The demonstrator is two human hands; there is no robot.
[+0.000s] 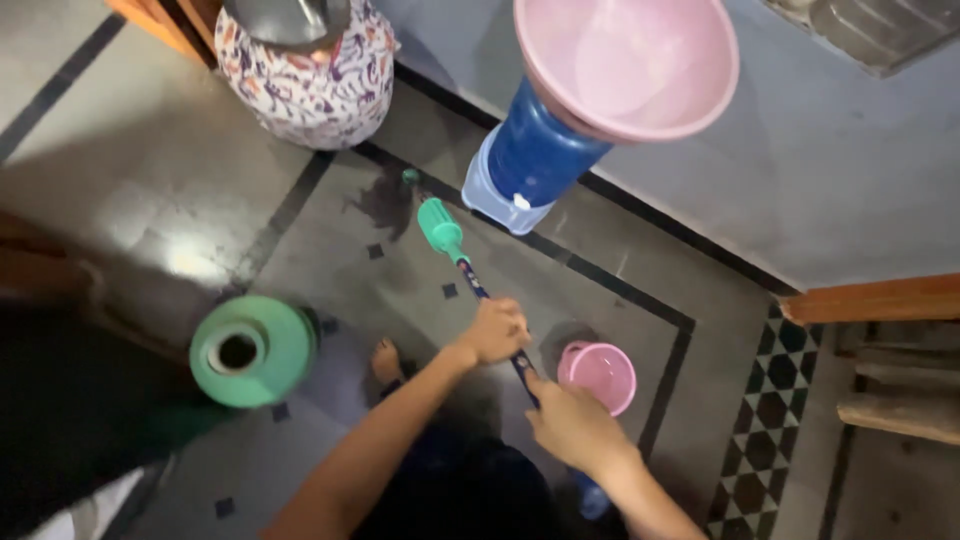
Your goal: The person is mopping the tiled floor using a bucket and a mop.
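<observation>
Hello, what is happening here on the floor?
A person grips a mop handle with both hands: the left hand higher up the blue stick, the right hand lower. The green mop end meets a wet patch on the tiled floor, beside a blue water jar. A small pink bucket stands near.

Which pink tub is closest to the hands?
The small pink tub on the floor, right beside the right hand. The big pink tub sits up on the blue can.
</observation>
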